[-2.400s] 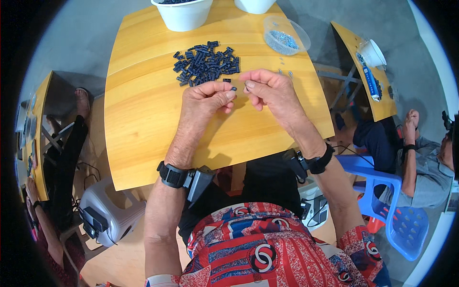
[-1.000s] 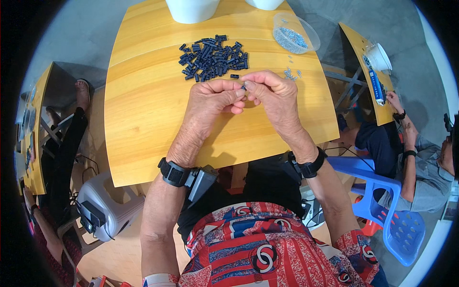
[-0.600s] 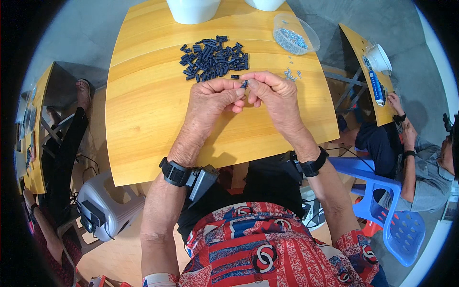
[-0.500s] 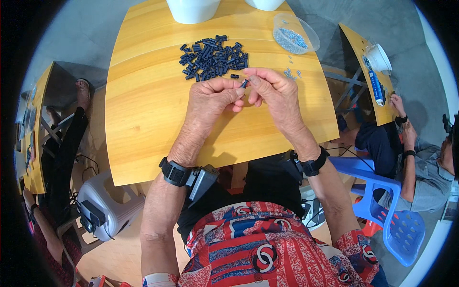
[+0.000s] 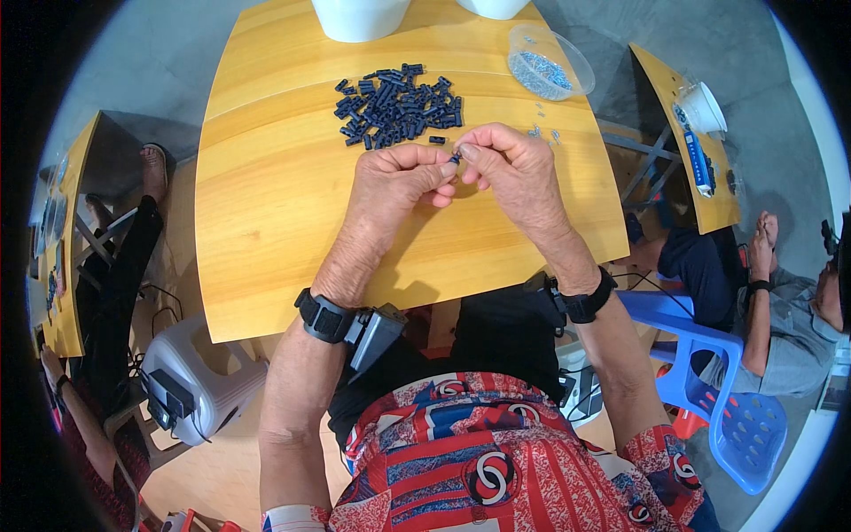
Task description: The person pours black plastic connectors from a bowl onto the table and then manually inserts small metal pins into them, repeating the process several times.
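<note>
A small dark plastic piece (image 5: 455,159) sits pinched between the fingertips of our two hands, held just above the yellow wooden table (image 5: 266,230). Our left hand (image 5: 399,182) is curled nearly closed, thumb and forefinger gripping one end of the piece; our right hand (image 5: 512,167) is likewise closed down on the other end, its remaining fingers folded loosely under. The piece is too small for us to tell whether a metal part is already seated in it. We judge that we are in the middle of fitting or pressing something into this one piece, so the next move calls for a steady pinch from both sides and fine fingertip alignment rather than force, since the piece could easily slip and drop among the others. Just beyond our fingertips lies the pile of dark pieces (image 5: 399,102), the same kind as the one we hold, spread loosely on the table. A few tiny metal bits (image 5: 542,133) lie scattered just past our right hand, and farther that way stands a clear plastic tub (image 5: 550,62) holding more of them. Farthest off, past the pile, a white bowl (image 5: 359,16) rests at the table's far edge
</note>
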Demonstrator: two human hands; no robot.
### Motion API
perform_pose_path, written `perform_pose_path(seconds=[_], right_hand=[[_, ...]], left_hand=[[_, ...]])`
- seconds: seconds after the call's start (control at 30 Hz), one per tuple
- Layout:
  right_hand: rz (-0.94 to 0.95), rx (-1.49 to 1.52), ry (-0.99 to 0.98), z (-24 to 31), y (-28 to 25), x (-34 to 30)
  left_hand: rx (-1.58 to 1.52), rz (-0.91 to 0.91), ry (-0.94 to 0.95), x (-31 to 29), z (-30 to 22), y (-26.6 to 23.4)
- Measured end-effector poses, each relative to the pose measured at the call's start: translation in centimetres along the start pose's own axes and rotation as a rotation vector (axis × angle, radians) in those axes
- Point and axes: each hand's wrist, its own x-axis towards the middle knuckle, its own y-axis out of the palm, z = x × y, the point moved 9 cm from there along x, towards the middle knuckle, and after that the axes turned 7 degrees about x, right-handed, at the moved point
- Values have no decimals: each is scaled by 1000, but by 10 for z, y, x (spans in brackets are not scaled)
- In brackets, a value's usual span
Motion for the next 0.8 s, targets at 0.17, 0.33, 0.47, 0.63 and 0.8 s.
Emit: perform_pose_path(seconds=[0.17,0.33,0.47,0.63,0.8], right_hand=[[18,16,-8,1,1,0],[-9,18,-42,2,4,-2],[-16,62,-69,4,5,-4],[27,144,-8,-2,8,-4],[47,163,68,-11,4,-2]], left_hand=[[-69,-8,-46,0,5,-2],[-102,-14,-30,-1,2,-2],[-91,1,-18,0,2,1],[-54,1,-9,-2,1,2],[-59,-6,-12,0,1,1]])
